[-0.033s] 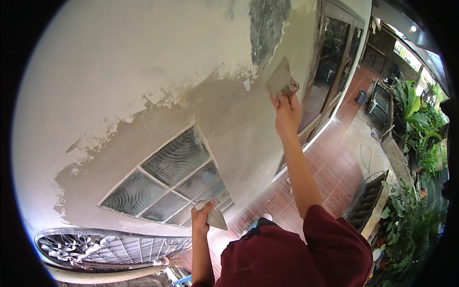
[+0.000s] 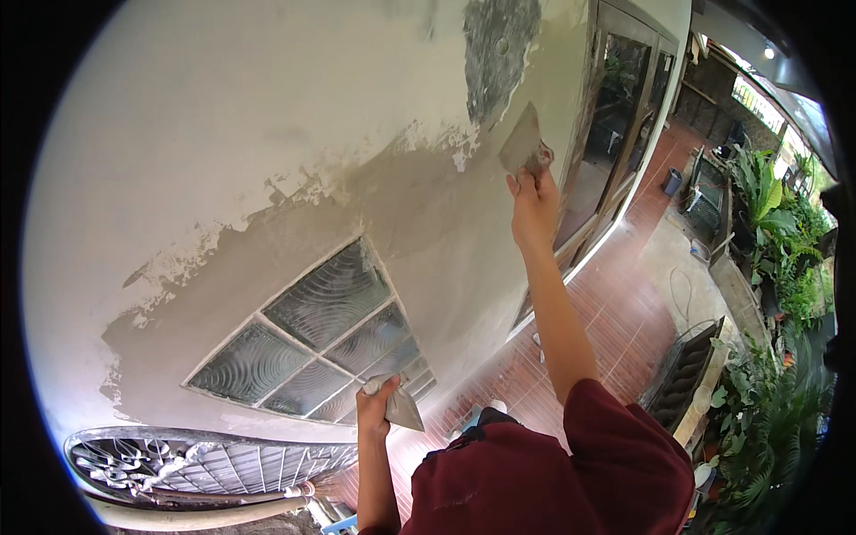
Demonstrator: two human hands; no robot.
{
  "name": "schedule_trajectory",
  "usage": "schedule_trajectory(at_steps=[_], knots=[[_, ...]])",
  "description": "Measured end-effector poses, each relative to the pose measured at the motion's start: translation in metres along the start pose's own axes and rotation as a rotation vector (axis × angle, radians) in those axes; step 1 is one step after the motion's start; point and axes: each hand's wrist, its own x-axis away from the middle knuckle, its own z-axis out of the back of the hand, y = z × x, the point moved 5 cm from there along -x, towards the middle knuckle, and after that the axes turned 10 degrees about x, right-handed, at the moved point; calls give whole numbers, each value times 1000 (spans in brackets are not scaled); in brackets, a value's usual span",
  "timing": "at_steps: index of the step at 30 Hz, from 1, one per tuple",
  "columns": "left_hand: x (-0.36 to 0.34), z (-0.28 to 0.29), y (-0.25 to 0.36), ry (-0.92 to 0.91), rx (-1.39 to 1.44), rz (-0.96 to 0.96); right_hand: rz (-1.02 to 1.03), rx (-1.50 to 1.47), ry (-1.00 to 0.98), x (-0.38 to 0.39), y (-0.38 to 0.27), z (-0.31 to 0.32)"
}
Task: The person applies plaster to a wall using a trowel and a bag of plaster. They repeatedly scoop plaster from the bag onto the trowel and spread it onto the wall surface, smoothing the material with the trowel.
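The upper scraper (image 2: 522, 143) is clamped in our right hand (image 2: 535, 210), near the wall (image 2: 446, 201) beyond this hand. Our left hand (image 2: 373, 407) is closed around the lower scraper (image 2: 405, 410), and the window (image 2: 328, 299) is just beyond that hand.

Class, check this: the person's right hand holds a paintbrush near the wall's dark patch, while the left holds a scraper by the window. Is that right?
No: the head view shows the right hand holding a scraper, not a paintbrush. The rest stands.
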Motion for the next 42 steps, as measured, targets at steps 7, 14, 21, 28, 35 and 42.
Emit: schedule_trajectory(at_steps=[7, 14, 21, 28, 35, 42], knots=[[-3, 2, -2, 2, 16, -7, 309, 503, 120, -47, -27, -17], [-11, 2, -9, -27, 3, 37, 320, 654, 82, -69, -30, -20], [-20, 0, -14, 19, 10, 56, 914, 783, 322, -109, -36, -51], [-31, 3, -16, -14, 9, 131, 631, 672, 54, -26, -3, -81], [-37, -25, -10, -109, -19, 91, 654, 574, 99, 8, -35, -37], [-27, -29, -17, -105, 23, 104, 882, 751, 242, -167, -40, -37]])
